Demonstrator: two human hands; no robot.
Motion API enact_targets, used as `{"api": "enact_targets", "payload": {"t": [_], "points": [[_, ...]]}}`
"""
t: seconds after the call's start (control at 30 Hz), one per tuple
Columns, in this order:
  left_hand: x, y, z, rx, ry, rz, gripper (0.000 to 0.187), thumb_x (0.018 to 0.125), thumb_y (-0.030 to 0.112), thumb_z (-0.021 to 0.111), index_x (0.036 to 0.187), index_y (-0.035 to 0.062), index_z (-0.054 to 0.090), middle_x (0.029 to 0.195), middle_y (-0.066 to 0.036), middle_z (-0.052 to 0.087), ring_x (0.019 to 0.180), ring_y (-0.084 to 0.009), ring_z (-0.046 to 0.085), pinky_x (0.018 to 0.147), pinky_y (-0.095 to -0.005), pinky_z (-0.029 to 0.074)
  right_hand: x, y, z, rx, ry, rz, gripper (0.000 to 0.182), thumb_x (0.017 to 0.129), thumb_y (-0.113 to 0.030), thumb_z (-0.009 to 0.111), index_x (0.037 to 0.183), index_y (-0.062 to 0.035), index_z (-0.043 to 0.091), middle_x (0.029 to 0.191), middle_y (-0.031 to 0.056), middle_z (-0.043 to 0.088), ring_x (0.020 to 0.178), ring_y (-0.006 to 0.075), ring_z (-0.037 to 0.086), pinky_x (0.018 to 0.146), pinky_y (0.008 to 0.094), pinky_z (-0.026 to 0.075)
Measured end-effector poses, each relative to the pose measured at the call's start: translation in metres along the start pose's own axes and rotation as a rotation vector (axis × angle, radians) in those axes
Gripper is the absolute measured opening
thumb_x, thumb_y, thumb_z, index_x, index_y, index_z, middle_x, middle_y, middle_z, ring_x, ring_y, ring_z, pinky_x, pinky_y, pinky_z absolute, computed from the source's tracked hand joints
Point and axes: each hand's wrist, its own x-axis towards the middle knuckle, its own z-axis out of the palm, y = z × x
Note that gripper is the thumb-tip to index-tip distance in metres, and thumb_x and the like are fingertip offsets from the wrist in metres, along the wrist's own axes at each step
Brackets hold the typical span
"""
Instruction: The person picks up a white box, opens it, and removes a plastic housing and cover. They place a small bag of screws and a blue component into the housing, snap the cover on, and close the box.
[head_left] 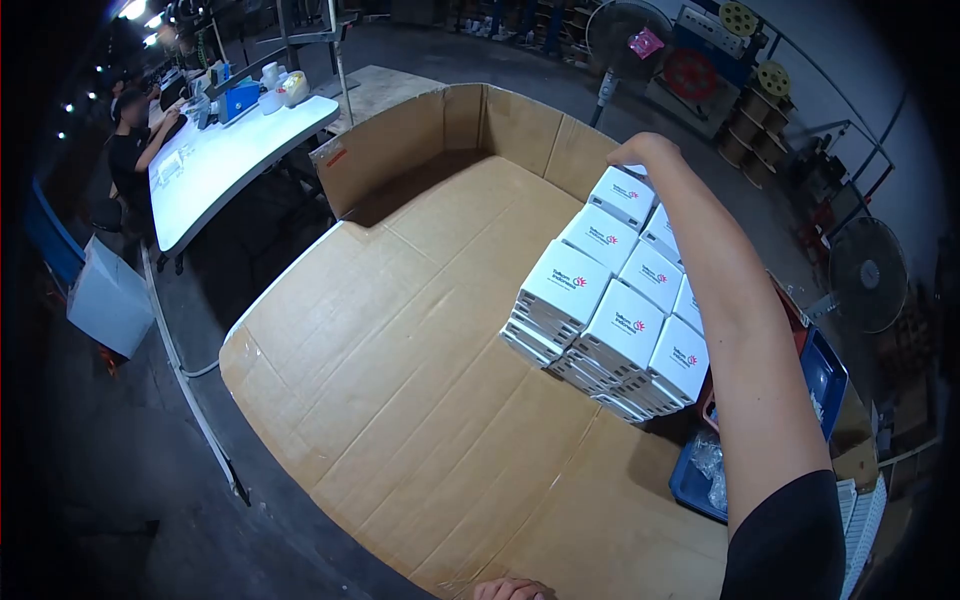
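My right hand [645, 150] reaches to the far end of a stack of white boxes [622, 318], its wrist bent over the farthest row. Its fingers are mostly hidden behind the wrist and the boxes, so I cannot tell what they grip. Each box top carries a small printed logo with a red mark, and the boxes stand several layers high in close rows. At the bottom edge of the view, my left hand [510, 588] lies on the near edge of the cardboard sheet [400, 350], fingers side by side and partly cut off.
Cardboard walls [400, 155] rise at the far side. Blue bins [690, 480] with clear plastic sit right of the stack, under my arm. Fans [868, 270] stand at the right. A person [135, 140] works at a white table [240, 150] at the far left.
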Motion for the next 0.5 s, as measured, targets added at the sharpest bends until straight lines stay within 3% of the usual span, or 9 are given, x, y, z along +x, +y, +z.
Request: {"api": "enact_targets", "payload": {"t": [0.13, 0.23, 0.33, 0.37, 0.47, 0.5], "points": [[-0.002, -0.004, 0.0, 0.074, -0.011, 0.086, 0.016, 0.081, 0.01, 0.071, 0.094, 0.0027, 0.065, 0.091, -0.012, 0.067, 0.08, -0.0296, 0.062, 0.071, -0.0449, 0.045, 0.008, 0.012, 0.005, 0.212, -0.072, -0.062, 0.056, 0.088, -0.057, 0.067, 0.127, -0.0174, 0.075, 0.13, 0.0198, 0.07, 0.113, 0.0318, 0.072, 0.09, 0.046, 0.055], [-0.006, -0.006, 0.005, 0.115, 0.018, 0.167, 0.019, 0.079, 0.01, 0.072, 0.094, 0.0019, 0.065, 0.089, -0.013, 0.066, 0.08, -0.0296, 0.061, 0.07, -0.0449, 0.045, 0.004, 0.018, -0.002, 0.454, -0.134, -0.111, 0.057, 0.082, -0.061, 0.069, 0.116, -0.0165, 0.078, 0.12, 0.0186, 0.072, 0.098, 0.0292, 0.073, 0.077, 0.0434, 0.054], [-0.008, -0.005, 0.006, 0.142, 0.028, 0.171, 0.018, 0.078, 0.009, 0.072, 0.094, 0.0037, 0.066, 0.089, -0.012, 0.066, 0.081, -0.0301, 0.062, 0.072, -0.0447, 0.046, -0.012, 0.031, -0.024, 0.576, 0.013, -0.096, 0.058, 0.076, -0.063, 0.071, 0.109, -0.0169, 0.08, 0.105, 0.0179, 0.072, 0.078, 0.0229, 0.065, 0.066, 0.0373, 0.047], [-0.007, -0.002, 0.005, 0.105, 0.03, 0.112, 0.017, 0.079, 0.009, 0.072, 0.094, 0.0046, 0.066, 0.09, -0.012, 0.067, 0.081, -0.0305, 0.062, 0.073, -0.0446, 0.046, -0.017, 0.035, -0.028, 0.614, 0.145, -0.089, 0.062, 0.074, -0.066, 0.071, 0.104, -0.0129, 0.08, 0.09, 0.016, 0.068, 0.065, 0.0182, 0.054, 0.062, 0.0346, 0.04], [-0.003, 0.006, -0.001, 0.026, 0.028, -0.007, 0.015, 0.08, 0.009, 0.071, 0.094, 0.0071, 0.068, 0.091, -0.012, 0.067, 0.083, -0.0318, 0.063, 0.077, -0.0443, 0.047, -0.033, 0.058, -0.054, 0.743, 0.104, -0.084, 0.059, 0.071, -0.063, 0.075, 0.101, -0.0121, 0.082, 0.112, 0.0139, 0.075, 0.095, 0.0278, 0.071, 0.075, 0.0407, 0.052], [-0.004, 0.007, -0.001, 0.023, 0.027, -0.012, 0.014, 0.081, 0.009, 0.071, 0.094, 0.0077, 0.068, 0.091, -0.012, 0.067, 0.084, -0.0324, 0.063, 0.078, -0.0444, 0.047, -0.042, 0.069, -0.059, 0.779, 0.11, -0.11, 0.068, 0.071, -0.067, 0.077, 0.103, -0.007, 0.08, 0.111, 0.0139, 0.074, 0.098, 0.0285, 0.07, 0.082, 0.0433, 0.053]]}}
